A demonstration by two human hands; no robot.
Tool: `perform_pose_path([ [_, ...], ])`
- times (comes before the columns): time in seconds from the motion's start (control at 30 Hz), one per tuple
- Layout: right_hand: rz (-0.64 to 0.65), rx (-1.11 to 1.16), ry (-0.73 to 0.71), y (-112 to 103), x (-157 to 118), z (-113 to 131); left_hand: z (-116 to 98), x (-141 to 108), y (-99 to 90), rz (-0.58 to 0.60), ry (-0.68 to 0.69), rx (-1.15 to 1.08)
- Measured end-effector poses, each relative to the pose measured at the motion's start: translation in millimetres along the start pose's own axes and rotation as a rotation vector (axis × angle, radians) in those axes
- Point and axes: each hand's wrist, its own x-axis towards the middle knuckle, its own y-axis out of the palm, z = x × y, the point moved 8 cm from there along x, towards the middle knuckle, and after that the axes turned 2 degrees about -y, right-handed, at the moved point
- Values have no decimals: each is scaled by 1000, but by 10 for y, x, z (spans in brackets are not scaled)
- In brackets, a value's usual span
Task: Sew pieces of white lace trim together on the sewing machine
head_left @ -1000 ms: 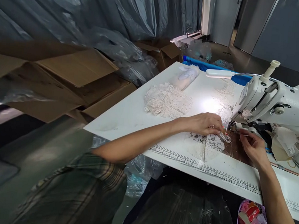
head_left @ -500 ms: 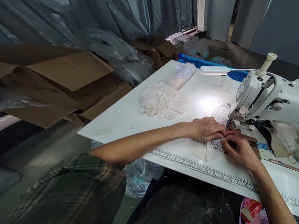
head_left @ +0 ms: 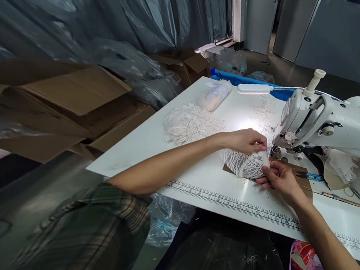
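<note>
To the left of the sewing machine [head_left: 346,123], one bundle of pale lace [head_left: 189,123] lies on the tabletop [head_left: 141,148]. Closer in, just left of the machine's front end, the left hand [head_left: 247,141] pinches the far edge of a white lace piece [head_left: 246,165]; the right hand [head_left: 279,178] grips its near right edge. Good handling here probably means keeping those edges even and the openwork unstretched. Counted: two hands, one bundle, one held piece (its layers cannot be told), one machine, one blue-handled tool [head_left: 315,177] below its arm.
</note>
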Motion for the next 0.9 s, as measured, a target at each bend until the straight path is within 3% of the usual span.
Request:
perform_pose_path([
  [0.07, -51, -56, 95, -17, -12, -45, 65, 131, 23, 5, -15, 207],
  [0.13, -55, -284, 103, -108, -39, -4, 137, 236, 37, -46, -26, 380],
  [0.27, -271, -918, -321, -440, -85, 406, 138, 283, 2, -227, 59, 526],
  [0.33, -241, -1046, -549, -427, -81, 479, 68, 196, -56, -347, 124, 533],
  [0.43, -97, -1099, -737, -320, -31, 392, -90, -44, -25, -403, 281, 436],
  [0.53, -92, -1128, -783, -281, -1, 303, -226, -307, 239, -190, 475, 212],
  [0.57, -105, -1135, -788, -276, -3, 288, -238, -379, 296, -172, 497, 167],
  [0.77, -183, -1133, -783, -309, -64, 276, -136, -416, 488, -221, 432, 156],
  [0.9, -208, -1043, -761, -368, -108, 280, -135, -384, 496, -246, 431, 198],
])
